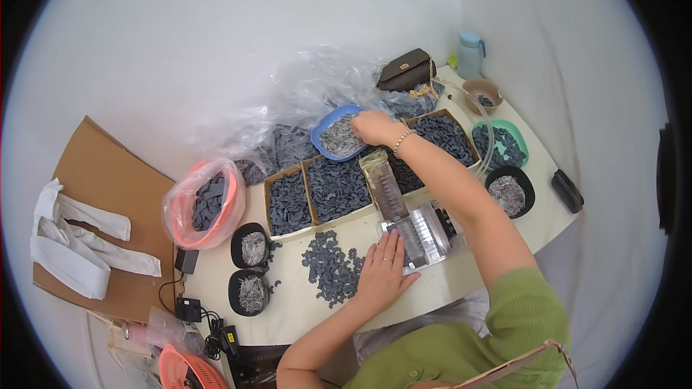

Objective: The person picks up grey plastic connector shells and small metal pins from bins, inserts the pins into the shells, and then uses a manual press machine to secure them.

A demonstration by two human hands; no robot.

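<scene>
My right hand (376, 129) reaches across to a blue bowl (317, 135) of thin silver metal pins (340, 137). Its fingers are bent together over the bowl's right side, and whatever they pinch is hidden. My left hand (383, 274) lies with fingers stretched out, touching the left edge of a metal fixture (431, 234) with a ribbed silver block. From the fixture a clear-topped channel (386, 186) runs away toward the boxes. Beside my left hand, a loose heap of small dark grey pieces (331, 266) is spread on the table.
Divided cardboard boxes (313, 227) full of grey pieces line the table's back. Black bowls (249, 310) of pins stand left; another black bowl (530, 191) and a green bowl (522, 137) stand right. A pink basket (234, 205), brown bag (405, 72) and blue bottle (470, 56) flank them.
</scene>
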